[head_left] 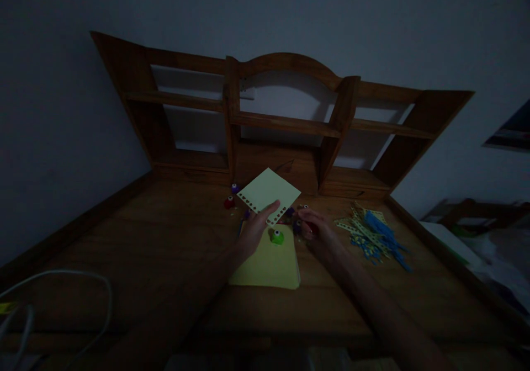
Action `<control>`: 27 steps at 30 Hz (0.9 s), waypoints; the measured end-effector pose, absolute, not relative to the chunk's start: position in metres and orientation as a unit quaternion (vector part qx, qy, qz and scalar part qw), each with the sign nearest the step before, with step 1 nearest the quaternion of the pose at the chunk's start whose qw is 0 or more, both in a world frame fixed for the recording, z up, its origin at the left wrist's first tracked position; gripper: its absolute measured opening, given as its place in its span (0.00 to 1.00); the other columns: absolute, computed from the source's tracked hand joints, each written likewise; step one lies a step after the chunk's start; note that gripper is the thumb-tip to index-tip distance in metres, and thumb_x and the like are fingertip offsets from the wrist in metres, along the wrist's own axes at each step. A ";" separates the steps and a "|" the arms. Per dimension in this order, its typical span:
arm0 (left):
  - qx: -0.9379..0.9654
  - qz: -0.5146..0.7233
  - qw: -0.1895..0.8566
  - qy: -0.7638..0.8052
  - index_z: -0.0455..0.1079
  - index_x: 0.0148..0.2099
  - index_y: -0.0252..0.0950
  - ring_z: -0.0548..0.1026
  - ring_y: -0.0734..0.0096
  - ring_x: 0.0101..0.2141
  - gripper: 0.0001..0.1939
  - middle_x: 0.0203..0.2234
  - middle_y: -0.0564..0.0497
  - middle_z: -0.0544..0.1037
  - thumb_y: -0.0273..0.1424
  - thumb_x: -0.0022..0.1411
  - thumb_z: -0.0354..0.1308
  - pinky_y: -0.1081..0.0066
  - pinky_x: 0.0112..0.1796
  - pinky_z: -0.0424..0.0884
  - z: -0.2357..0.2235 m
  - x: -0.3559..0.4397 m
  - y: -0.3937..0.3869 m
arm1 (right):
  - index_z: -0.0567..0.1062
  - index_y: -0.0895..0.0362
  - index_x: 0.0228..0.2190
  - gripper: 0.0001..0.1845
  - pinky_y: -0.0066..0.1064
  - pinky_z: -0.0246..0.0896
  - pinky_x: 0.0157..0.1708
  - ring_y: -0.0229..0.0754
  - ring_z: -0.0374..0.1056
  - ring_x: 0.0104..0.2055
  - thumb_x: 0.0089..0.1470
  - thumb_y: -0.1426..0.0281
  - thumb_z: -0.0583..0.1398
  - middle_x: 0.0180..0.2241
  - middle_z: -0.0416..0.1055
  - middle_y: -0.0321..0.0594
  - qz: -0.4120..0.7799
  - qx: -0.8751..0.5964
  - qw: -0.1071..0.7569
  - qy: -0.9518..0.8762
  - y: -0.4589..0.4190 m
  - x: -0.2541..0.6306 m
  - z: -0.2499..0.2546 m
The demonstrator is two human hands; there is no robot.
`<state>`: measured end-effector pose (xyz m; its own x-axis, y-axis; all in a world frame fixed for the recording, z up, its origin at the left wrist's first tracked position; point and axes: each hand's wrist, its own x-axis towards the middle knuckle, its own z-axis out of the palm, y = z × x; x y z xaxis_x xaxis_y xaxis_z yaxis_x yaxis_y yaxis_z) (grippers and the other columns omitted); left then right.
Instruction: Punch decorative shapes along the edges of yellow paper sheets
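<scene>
My left hand (255,228) pinches a pale yellow-green paper square (268,195) and holds it raised above the wooden desk (165,238); small heart-shaped holes run along two edges of the sheet. My right hand (313,228) rests on the desk with its fingers curled over a small dark red object, probably a craft punch (311,227). Between the hands a green craft punch (277,237) sits on a stack of yellow paper (269,266).
A red punch (229,202) and a purple punch (234,188) lie behind the sheet. A heap of blue and yellow paper strips (372,233) lies to the right. A wooden hutch with shelves (285,122) stands at the back. White cables (53,293) curl at the left.
</scene>
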<state>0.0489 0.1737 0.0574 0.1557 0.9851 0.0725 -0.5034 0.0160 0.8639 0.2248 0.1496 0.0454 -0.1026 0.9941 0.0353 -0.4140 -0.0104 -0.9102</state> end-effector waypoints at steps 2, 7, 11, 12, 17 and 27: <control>0.416 0.569 0.647 0.292 0.68 0.54 0.37 0.72 0.59 0.50 0.26 0.51 0.44 0.74 0.37 0.53 0.64 0.61 0.52 0.66 0.056 0.051 0.173 | 0.77 0.58 0.35 0.12 0.23 0.36 0.14 0.29 0.42 0.15 0.45 0.70 0.66 0.14 0.54 0.26 0.589 -0.379 0.570 -0.429 0.147 0.220 0.045; 0.448 0.547 0.644 0.291 0.69 0.52 0.37 0.69 0.59 0.53 0.24 0.52 0.44 0.72 0.37 0.53 0.65 0.61 0.55 0.62 0.048 0.055 0.172 | 0.77 0.57 0.34 0.12 0.25 0.35 0.16 0.28 0.43 0.16 0.44 0.68 0.67 0.14 0.56 0.27 0.587 -0.379 0.561 -0.443 0.142 0.213 0.044; 0.465 0.541 0.639 0.287 0.69 0.52 0.38 0.69 0.60 0.54 0.24 0.53 0.44 0.72 0.37 0.53 0.64 0.61 0.56 0.60 0.046 0.054 0.172 | 0.77 0.58 0.30 0.08 0.25 0.36 0.16 0.28 0.46 0.15 0.46 0.67 0.66 0.13 0.57 0.27 0.580 -0.379 0.566 -0.447 0.142 0.212 0.044; 0.466 0.542 0.639 0.286 0.69 0.52 0.38 0.69 0.60 0.54 0.23 0.53 0.44 0.72 0.37 0.54 0.64 0.62 0.56 0.59 0.047 0.054 0.172 | 0.76 0.58 0.30 0.08 0.25 0.36 0.16 0.28 0.46 0.15 0.47 0.67 0.66 0.13 0.57 0.27 0.578 -0.379 0.568 -0.447 0.142 0.212 0.045; 0.468 0.542 0.642 0.274 0.69 0.53 0.38 0.70 0.59 0.52 0.25 0.51 0.45 0.73 0.36 0.53 0.65 0.61 0.54 0.62 0.050 0.055 0.170 | 0.75 0.58 0.27 0.08 0.26 0.38 0.17 0.29 0.46 0.15 0.46 0.66 0.66 0.13 0.57 0.27 0.566 -0.377 0.577 -0.452 0.141 0.212 0.047; 0.484 0.533 0.642 0.264 0.68 0.54 0.39 0.68 0.58 0.55 0.26 0.50 0.45 0.75 0.36 0.52 0.65 0.60 0.55 0.60 0.051 0.055 0.169 | 0.77 0.57 0.36 0.14 0.26 0.39 0.17 0.30 0.48 0.16 0.46 0.66 0.66 0.15 0.58 0.28 0.529 -0.390 0.590 -0.469 0.137 0.210 0.058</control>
<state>0.0550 0.1685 0.0514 0.2927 0.9397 0.1768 -0.4294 -0.0360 0.9024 0.2104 0.1365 0.0578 -0.0001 0.9900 0.1411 -0.2586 0.1363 -0.9563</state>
